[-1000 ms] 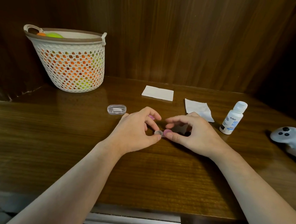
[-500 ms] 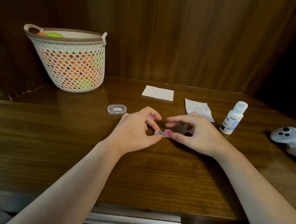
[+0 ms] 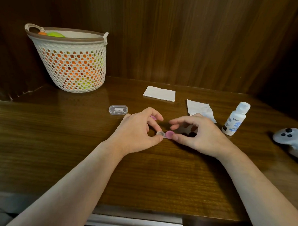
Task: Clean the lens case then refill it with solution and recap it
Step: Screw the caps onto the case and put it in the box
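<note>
Mid-table (image 3: 76, 152), the left hand (image 3: 137, 131) pinches the lens case (image 3: 164, 134) while the right hand (image 3: 200, 133) pinches its pink cap (image 3: 169, 134). Bare wood runs to the near edge; a solution bottle (image 3: 235, 118) stands toward the right edge.

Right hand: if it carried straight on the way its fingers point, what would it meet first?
The right hand points leftward, so it would likely meet the pink cap on the lens case at its thumb tip, then the left hand just beyond. Depth is unclear.

Basket (image 3: 70, 66) left, bottle (image 3: 235, 119) right
</note>
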Motion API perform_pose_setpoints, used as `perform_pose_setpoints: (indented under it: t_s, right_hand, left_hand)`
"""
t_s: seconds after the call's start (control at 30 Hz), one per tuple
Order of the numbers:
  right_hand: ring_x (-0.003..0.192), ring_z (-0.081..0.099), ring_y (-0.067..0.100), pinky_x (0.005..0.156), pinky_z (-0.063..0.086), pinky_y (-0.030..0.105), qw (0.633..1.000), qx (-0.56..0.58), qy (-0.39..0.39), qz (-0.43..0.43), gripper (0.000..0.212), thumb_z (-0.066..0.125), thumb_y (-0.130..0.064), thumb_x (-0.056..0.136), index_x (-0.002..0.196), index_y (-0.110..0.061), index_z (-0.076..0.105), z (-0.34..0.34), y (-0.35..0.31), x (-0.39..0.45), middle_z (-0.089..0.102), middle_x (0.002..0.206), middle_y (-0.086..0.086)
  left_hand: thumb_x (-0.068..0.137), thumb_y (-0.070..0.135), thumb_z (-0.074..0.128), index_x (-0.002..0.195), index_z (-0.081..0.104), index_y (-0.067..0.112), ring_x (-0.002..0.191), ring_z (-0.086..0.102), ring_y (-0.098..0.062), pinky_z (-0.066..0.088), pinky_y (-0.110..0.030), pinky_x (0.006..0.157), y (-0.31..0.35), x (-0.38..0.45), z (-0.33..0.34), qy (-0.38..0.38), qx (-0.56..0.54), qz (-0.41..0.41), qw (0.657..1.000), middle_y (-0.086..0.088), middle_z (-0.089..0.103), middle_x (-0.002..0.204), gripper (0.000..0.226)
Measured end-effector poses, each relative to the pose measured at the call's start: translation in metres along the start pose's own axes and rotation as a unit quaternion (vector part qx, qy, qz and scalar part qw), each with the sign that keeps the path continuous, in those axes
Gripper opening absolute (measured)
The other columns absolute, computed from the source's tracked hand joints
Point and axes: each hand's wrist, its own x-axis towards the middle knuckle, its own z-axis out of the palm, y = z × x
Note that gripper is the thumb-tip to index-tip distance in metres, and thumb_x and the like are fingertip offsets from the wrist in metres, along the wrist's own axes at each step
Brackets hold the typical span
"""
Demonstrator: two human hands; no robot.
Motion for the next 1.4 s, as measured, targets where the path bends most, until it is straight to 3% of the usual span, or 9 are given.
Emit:
perform_pose_setpoints:
  t_s: [0.17, 0.4, 0.63, 0.73, 0.87, 1.13, 1.4]
  right_hand:
    - [0.113, 0.052, -0.012, 0.087, 0.050, 0.031, 1.000, -0.014, -0.010, -0.009, 0.033, 0.075, -0.065, 0.089, 0.120, -0.056, 0.071, 0.005, -0.002, 0.001, 0.067, 0.111, -0.045]
    - [0.109, 0.056, -0.018, 0.089, 0.040, 0.026, 1.000, 0.004, 0.009, -0.006, 0.033, 0.081, -0.053, 0.088, 0.119, -0.048, 0.073, 0.010, -0.003, 0.002, 0.072, 0.100, -0.041]
    - [0.108, 0.052, -0.018, 0.084, 0.042, 0.026, 1.000, -0.005, 0.007, 0.005, 0.035, 0.080, -0.058, 0.086, 0.118, -0.052, 0.070, 0.010, -0.005, 0.002, 0.068, 0.103, -0.045]
    - [0.113, 0.055, -0.020, 0.098, 0.045, 0.031, 1.000, 0.023, -0.007, 0.020, 0.049, 0.077, -0.062, 0.087, 0.133, -0.051, 0.065, 0.007, -0.006, 0.001, 0.069, 0.110, -0.044]
    - [0.113, 0.054, -0.022, 0.114, 0.039, 0.043, 0.999, 0.036, -0.017, 0.037, 0.049, 0.078, -0.054, 0.089, 0.135, -0.046, 0.065, 0.005, -0.008, 0.002, 0.073, 0.104, -0.039]
    - [0.107, 0.053, -0.017, 0.091, 0.041, 0.031, 1.000, 0.011, 0.002, 0.025, 0.032, 0.082, -0.053, 0.087, 0.116, -0.053, 0.068, 0.009, -0.009, 0.003, 0.073, 0.095, -0.040]
    - [0.102, 0.056, -0.011, 0.082, 0.047, 0.033, 0.999, 0.007, 0.025, 0.022, 0.026, 0.084, -0.056, 0.083, 0.105, -0.055, 0.071, 0.013, -0.013, 0.000, 0.071, 0.093, -0.041]
  left_hand:
    - [0.086, 0.045, 0.083, 0.123, 0.052, 0.049, 0.096, 0.064, 0.002, 0.051, -0.052, 0.105, 0.000, 0.000, 0.001, 0.003, 0.002, 0.001, 1.000, 0.030, 0.074, 0.097, 0.049]
    - [0.086, 0.046, 0.083, 0.123, 0.052, 0.049, 0.096, 0.063, 0.004, 0.051, -0.052, 0.104, -0.001, 0.000, 0.002, 0.001, 0.003, 0.006, 1.000, 0.031, 0.073, 0.097, 0.049]
    - [0.085, 0.046, 0.083, 0.123, 0.052, 0.051, 0.095, 0.063, 0.005, 0.051, -0.051, 0.104, -0.004, 0.001, 0.002, 0.001, 0.002, 0.007, 1.000, 0.033, 0.072, 0.101, 0.049]
    - [0.085, 0.046, 0.083, 0.123, 0.052, 0.052, 0.095, 0.062, 0.006, 0.051, -0.052, 0.105, -0.004, 0.001, 0.002, -0.002, 0.003, 0.007, 1.000, 0.035, 0.071, 0.102, 0.049]
    - [0.086, 0.045, 0.083, 0.123, 0.052, 0.051, 0.095, 0.063, 0.005, 0.052, -0.052, 0.104, -0.004, 0.001, 0.002, -0.003, 0.000, 0.007, 1.000, 0.033, 0.072, 0.102, 0.049]
    - [0.085, 0.047, 0.082, 0.122, 0.051, 0.052, 0.097, 0.060, 0.009, 0.052, -0.052, 0.103, -0.006, 0.002, 0.004, -0.001, -0.002, 0.009, 1.000, 0.036, 0.071, 0.104, 0.049]
    - [0.084, 0.047, 0.083, 0.123, 0.051, 0.052, 0.098, 0.059, 0.012, 0.051, -0.051, 0.104, -0.008, 0.003, 0.004, -0.001, -0.008, 0.005, 1.000, 0.037, 0.071, 0.104, 0.050]
